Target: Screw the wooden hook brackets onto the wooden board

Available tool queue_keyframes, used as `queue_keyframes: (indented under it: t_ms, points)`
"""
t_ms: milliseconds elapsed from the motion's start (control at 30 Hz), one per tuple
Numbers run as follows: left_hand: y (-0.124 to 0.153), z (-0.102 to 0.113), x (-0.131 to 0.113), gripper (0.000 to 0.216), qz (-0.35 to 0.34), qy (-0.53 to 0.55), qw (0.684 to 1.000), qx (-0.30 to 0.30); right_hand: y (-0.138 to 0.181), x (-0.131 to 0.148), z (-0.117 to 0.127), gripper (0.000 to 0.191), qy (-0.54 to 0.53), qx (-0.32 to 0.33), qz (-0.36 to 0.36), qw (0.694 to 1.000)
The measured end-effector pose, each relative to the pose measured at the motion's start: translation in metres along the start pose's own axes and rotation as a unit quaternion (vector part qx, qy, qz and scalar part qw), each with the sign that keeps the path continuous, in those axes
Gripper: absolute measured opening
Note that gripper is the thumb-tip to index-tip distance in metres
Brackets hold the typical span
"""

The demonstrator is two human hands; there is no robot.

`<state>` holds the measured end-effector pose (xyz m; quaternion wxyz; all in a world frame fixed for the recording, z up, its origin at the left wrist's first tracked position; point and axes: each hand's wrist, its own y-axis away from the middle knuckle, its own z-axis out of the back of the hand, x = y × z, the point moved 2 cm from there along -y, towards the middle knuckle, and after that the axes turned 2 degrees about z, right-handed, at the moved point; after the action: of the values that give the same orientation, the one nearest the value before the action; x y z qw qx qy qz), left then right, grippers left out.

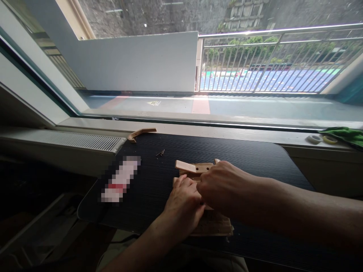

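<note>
A light wooden piece with an angled end and two dark holes (185, 166) lies on the table in front of my hands. Below it, my left hand (184, 200) is closed with bent fingers over another wooden piece (174, 182), most of which is covered. My right hand (219, 185) is a fist right beside the left one, over the same wood; whatever it grips is hidden inside the fingers. A small wooden tip (217, 161) shows just past its knuckles. Under both hands is a rough wooden board (215, 224), its near edge towards me.
The black table (153, 181) meets a window sill (181, 130). A bent wooden piece (140, 133) lies at its far left corner, near several small metal pins (160, 153). A blurred pale-and-red item (120, 181) is at left. Tape rolls (314, 139) and a green cloth (344, 135) rest on the right sill.
</note>
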<state>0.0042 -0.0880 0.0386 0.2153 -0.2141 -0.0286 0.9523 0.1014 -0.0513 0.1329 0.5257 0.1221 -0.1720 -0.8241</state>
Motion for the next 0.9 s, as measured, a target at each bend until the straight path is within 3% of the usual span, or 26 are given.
queue_keyframes:
  t_ms: [133,433,667,800,900]
  points:
    - [0.001,0.004,-0.001,0.011,0.005,-0.006,1.000,-0.001,0.003,-0.001,-0.002,0.010,0.009,-0.024,0.007,1.000]
    - [0.003,-0.001,-0.002,0.026,0.002,-0.019,1.000,-0.003,0.014,0.003,0.021,0.012,-0.017,-0.012,0.010,1.000]
    - [0.001,0.004,-0.005,0.008,-0.007,-0.021,1.000,0.005,0.012,-0.006,0.009,0.012,-0.031,-0.024,0.014,0.999]
    - [0.000,0.004,-0.005,0.007,-0.004,-0.019,1.000,0.007,0.016,-0.009,0.010,0.011,-0.028,0.005,0.011,1.000]
    - [0.001,0.003,-0.005,0.009,-0.005,-0.021,1.000,-0.002,0.017,-0.007,0.014,0.012,-0.032,-0.008,0.020,0.999]
